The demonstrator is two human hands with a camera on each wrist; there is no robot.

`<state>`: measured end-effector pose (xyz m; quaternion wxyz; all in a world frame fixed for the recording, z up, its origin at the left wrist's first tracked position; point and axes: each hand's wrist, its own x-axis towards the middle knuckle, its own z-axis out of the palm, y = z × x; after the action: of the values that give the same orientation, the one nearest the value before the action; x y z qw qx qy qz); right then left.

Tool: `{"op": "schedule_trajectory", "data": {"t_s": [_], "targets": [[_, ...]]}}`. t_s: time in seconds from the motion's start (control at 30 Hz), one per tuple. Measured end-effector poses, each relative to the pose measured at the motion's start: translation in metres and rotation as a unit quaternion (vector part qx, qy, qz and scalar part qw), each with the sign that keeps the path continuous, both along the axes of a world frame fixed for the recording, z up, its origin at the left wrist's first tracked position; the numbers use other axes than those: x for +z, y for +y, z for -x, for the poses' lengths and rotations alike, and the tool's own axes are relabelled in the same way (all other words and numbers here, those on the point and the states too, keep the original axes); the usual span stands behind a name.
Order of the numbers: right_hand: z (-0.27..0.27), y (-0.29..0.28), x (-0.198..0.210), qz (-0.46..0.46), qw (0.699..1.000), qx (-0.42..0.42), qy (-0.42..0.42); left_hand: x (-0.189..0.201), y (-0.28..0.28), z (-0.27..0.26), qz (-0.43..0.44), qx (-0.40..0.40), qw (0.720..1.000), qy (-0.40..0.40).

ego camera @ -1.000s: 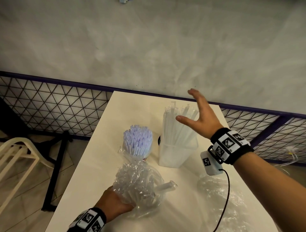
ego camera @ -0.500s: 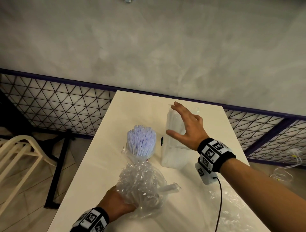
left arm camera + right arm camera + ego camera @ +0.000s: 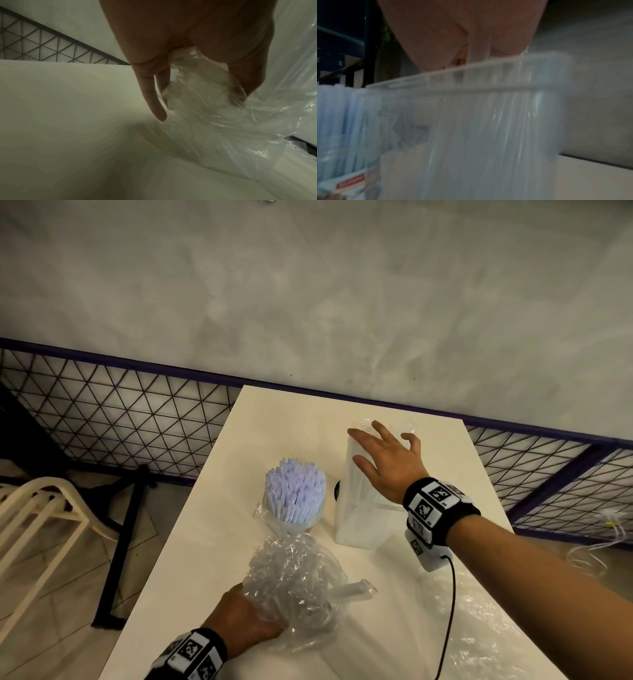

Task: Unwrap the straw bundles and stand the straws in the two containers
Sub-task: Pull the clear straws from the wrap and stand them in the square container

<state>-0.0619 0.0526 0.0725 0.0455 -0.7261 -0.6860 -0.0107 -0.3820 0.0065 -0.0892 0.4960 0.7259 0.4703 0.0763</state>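
Note:
On the white table (image 3: 212, 542), lilac straws (image 3: 295, 491) stand in a round clear container (image 3: 291, 523). To its right a square translucent container (image 3: 356, 529) holds clear straws (image 3: 352, 470) standing upright. My right hand (image 3: 387, 463) lies flat on the tops of those straws with its fingers spread. In the right wrist view the palm (image 3: 462, 33) sits just over the container's rim (image 3: 488, 83), with the lilac straws (image 3: 342, 115) at the left. Near the front edge my left hand (image 3: 246, 621) grips crumpled clear plastic wrap (image 3: 294, 587), its fingers (image 3: 150, 94) curled round it (image 3: 197, 94). One wrapped straw (image 3: 352, 590) pokes out to the right.
More loose clear wrap (image 3: 479, 628) lies on the table's right front. A small dark object (image 3: 337, 491) sits between the two containers. A black mesh fence (image 3: 120, 422) and grey wall run behind the table. A cream chair (image 3: 41, 518) stands at the left.
My right hand came down from above and right of the clear straws onto their tops; the straws now stand closer together. The left hand kept its grip on the wrap.

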Motion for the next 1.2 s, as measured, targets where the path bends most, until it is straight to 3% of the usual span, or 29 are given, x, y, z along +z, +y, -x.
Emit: {"op": "schedule_trajectory", "data": {"t_s": [0.1,0.2,0.27,0.37,0.43,0.57,0.7,0.9,0.97,1.07,1.2], "targets": [[0.001,-0.003,0.001,0.027,0.999,0.004,-0.025,0.003,-0.003,0.0,-0.002,-0.008,1.0,0.015],[0.015,-0.013,0.017,-0.09,0.995,0.035,0.0,0.002,-0.002,0.001,-0.001,-0.011,1.0,0.015],[0.027,-0.026,0.028,-0.138,0.984,0.103,0.045,0.006,-0.003,0.001,-0.007,-0.003,1.0,-0.003],[0.036,-0.054,0.033,-0.012,0.963,0.206,0.174,0.017,-0.005,-0.001,-0.009,0.01,1.0,-0.014],[0.037,-0.075,0.025,0.124,0.946,0.192,0.23,0.02,-0.006,-0.001,0.007,0.024,1.0,-0.01],[0.052,-0.113,-0.005,0.301,0.914,0.159,0.222,0.017,-0.005,0.0,0.029,0.035,0.999,0.01],[0.07,-0.112,-0.022,0.306,0.902,0.089,0.292,0.017,-0.007,-0.001,0.049,0.037,0.998,-0.011],[0.082,-0.092,-0.038,0.329,0.896,0.043,0.295,0.012,-0.011,0.006,0.103,0.072,0.992,-0.016],[0.086,-0.087,-0.042,0.324,0.899,0.033,0.293,0.016,-0.01,0.006,0.118,0.087,0.989,-0.016],[0.089,-0.082,-0.047,0.327,0.901,0.028,0.282,0.03,-0.011,0.003,0.096,0.022,0.995,-0.008],[0.093,-0.076,-0.042,0.34,0.889,0.048,0.303,0.032,-0.009,0.003,0.087,0.037,0.995,-0.043]]}}
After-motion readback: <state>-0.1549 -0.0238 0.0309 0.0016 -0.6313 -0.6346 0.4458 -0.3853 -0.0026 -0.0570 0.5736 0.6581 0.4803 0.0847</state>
